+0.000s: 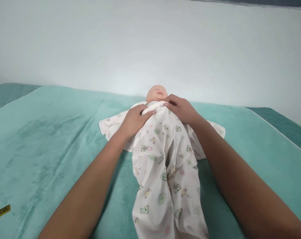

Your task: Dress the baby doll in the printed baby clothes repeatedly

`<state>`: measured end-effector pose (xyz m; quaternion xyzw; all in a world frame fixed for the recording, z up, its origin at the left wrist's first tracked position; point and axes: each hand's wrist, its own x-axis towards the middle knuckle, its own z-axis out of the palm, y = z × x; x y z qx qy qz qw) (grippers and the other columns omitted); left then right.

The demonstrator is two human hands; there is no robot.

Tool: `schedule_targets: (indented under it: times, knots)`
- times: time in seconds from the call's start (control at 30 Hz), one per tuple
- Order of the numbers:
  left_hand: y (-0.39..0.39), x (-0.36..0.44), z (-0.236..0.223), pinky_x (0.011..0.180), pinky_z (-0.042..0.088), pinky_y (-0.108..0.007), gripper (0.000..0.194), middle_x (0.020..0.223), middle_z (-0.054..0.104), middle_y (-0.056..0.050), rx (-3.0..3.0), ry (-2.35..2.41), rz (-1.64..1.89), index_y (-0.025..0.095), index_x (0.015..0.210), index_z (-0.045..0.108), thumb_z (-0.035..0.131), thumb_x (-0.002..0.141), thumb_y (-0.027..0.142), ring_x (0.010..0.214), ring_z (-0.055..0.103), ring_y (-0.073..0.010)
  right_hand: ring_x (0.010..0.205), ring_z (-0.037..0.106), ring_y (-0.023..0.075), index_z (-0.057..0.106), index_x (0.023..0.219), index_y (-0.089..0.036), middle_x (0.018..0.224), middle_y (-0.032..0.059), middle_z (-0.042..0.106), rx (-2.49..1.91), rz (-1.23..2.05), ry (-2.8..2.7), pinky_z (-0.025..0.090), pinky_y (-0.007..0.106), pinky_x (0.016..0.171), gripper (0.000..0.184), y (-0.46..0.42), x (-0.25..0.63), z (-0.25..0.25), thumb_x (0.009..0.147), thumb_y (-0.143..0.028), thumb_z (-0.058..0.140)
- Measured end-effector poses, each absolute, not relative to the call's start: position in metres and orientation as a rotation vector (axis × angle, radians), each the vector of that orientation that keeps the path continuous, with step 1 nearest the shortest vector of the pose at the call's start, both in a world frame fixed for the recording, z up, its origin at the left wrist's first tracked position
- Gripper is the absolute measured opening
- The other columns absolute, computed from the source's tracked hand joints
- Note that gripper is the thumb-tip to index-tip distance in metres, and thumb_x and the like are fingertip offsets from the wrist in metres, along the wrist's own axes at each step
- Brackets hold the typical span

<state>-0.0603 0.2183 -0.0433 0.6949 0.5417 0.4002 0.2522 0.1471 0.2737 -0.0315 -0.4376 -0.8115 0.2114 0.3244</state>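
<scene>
A baby doll [157, 93] lies on its back, its head away from me. White baby trousers [162, 146] printed with green and pink animals cover its legs and reach up to its chest. Beneath them, a white baby top [114, 123] spreads its sleeves out to both sides. At the left of the waistband, my left hand [135, 120] holds the edge, thumb on top and fingers partly behind the cloth. My right hand [182, 108] pinches the right part of the same waistband, close under the doll's chin.
A soft turquoise cover [53, 142] with creases lies under the doll. Behind it rises a white wall [145, 43]. Darker green fabric [282, 121] shows at the far right, and a yellow and black strip [0, 212] lies at the lower left.
</scene>
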Motion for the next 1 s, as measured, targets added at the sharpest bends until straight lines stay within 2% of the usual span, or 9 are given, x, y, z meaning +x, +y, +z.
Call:
schedule_targets:
  times: [0.17, 0.27, 0.33, 0.43, 0.5, 0.63, 0.77, 0.9, 1.0]
  knots:
    - [0.229, -0.065, -0.055, 0.058, 0.025, -0.026, 0.037, 0.062, 0.029, 0.004, 1.756, 1.54, 1.21, 0.02, 0.06, 0.026, 0.049, 0.087, 0.03, 0.061, 0.032, -0.0114, 0.069, 0.05, 0.0174, 0.056, 0.081, -0.023, 0.072, -0.0007, 0.06, -1.369, 0.328, -2.119, 0.033, 0.029, 0.064, 0.014, 0.278, 0.133, -0.022, 0.088, -0.034, 0.05]
    - [0.24, -0.066, -0.064, 0.058, 0.025, -0.027, 0.036, 0.061, 0.028, 0.005, 1.649, 1.642, 1.314, 0.021, 0.06, 0.025, 0.05, 0.085, 0.025, 0.06, 0.031, -0.0116, 0.068, 0.049, 0.0159, 0.055, 0.076, -0.022, 0.072, -0.001, 0.058, -1.373, 0.418, -1.995, 0.034, 0.029, 0.064, 0.013, 0.281, 0.132, -0.031, 0.083, -0.032, 0.055]
    - [0.247, -0.066, -0.07, 0.059, 0.028, -0.027, 0.033, 0.06, 0.033, 0.005, 1.607, 1.71, 1.388, 0.021, 0.061, 0.03, 0.054, 0.083, 0.025, 0.061, 0.035, -0.0122, 0.067, 0.049, 0.0147, 0.056, 0.075, -0.021, 0.072, -0.0015, 0.058, -1.33, 0.565, -1.852, 0.036, 0.029, 0.064, 0.013, 0.282, 0.135, -0.041, 0.079, -0.032, 0.059]
    - [0.255, -0.064, -0.078, 0.068, 0.037, -0.026, 0.012, 0.071, 0.053, 0.003, 1.634, 1.658, 1.496, 0.021, 0.073, 0.048, 0.057, 0.081, 0.02, 0.069, 0.049, -0.0139, 0.069, 0.052, 0.0143, 0.059, 0.079, -0.02, 0.075, -0.0012, 0.061, -1.25, 0.707, -1.67, 0.04, 0.029, 0.066, 0.012, 0.279, 0.14, -0.055, 0.075, -0.031, 0.062]
    - [0.256, -0.064, -0.083, 0.076, 0.042, -0.027, 0.005, 0.086, 0.062, 0.0, 1.702, 1.585, 1.542, 0.02, 0.085, 0.056, 0.054, 0.082, 0.017, 0.08, 0.056, -0.0155, 0.074, 0.056, 0.0152, 0.061, 0.081, -0.02, 0.08, -0.0002, 0.065, -1.201, 0.72, -1.637, 0.043, 0.03, 0.071, 0.011, 0.275, 0.144, -0.061, 0.076, -0.031, 0.061]
    - [0.251, -0.067, -0.087, 0.087, 0.044, -0.032, 0.022, 0.1, 0.065, -0.006, 1.908, 1.558, 1.485, 0.02, 0.094, 0.067, 0.048, 0.084, 0.015, 0.094, 0.058, -0.0197, 0.093, 0.061, 0.0189, 0.064, 0.085, -0.022, 0.098, 0.002, 0.069, -1.179, 0.702, -1.633, 0.044, 0.036, 0.088, 0.013, 0.26, 0.151, -0.066, 0.08, -0.031, 0.056]
    - [0.24, -0.073, -0.084, 0.095, 0.042, -0.034, 0.027, 0.108, 0.066, -0.007, 1.996, 1.543, 1.405, 0.021, 0.099, 0.07, 0.05, 0.082, 0.015, 0.104, 0.056, -0.0218, 0.107, 0.059, 0.0212, 0.063, 0.092, -0.023, 0.115, 0.0039, 0.067, -1.233, 0.66, -1.638, 0.041, 0.04, 0.098, 0.016, 0.243, 0.159, -0.068, 0.083, -0.033, 0.054]
    - [0.225, -0.079, -0.076, 0.093, 0.044, -0.032, 0.024, 0.11, 0.067, -0.005, 1.88, 1.48, 1.367, 0.022, 0.091, 0.071, 0.049, 0.083, 0.019, 0.103, 0.06, -0.0196, 0.119, 0.054, 0.0227, 0.061, 0.084, -0.023, 0.13, 0.0058, 0.06, -1.278, 0.657, -1.757, 0.037, 0.041, 0.103, 0.014, 0.237, 0.17, -0.065, 0.084, -0.033, 0.052]
    - [0.213, -0.084, -0.07, 0.083, 0.047, -0.031, 0.02, 0.097, 0.069, -0.004, 1.755, 1.563, 1.231, 0.02, 0.087, 0.071, 0.052, 0.078, 0.021, 0.09, 0.062, -0.0191, 0.129, 0.047, 0.0238, 0.063, 0.081, -0.023, 0.141, 0.0039, 0.052, -1.3, 0.738, -1.909, 0.033, 0.043, 0.108, 0.014, 0.237, 0.179, -0.059, 0.083, -0.033, 0.053]
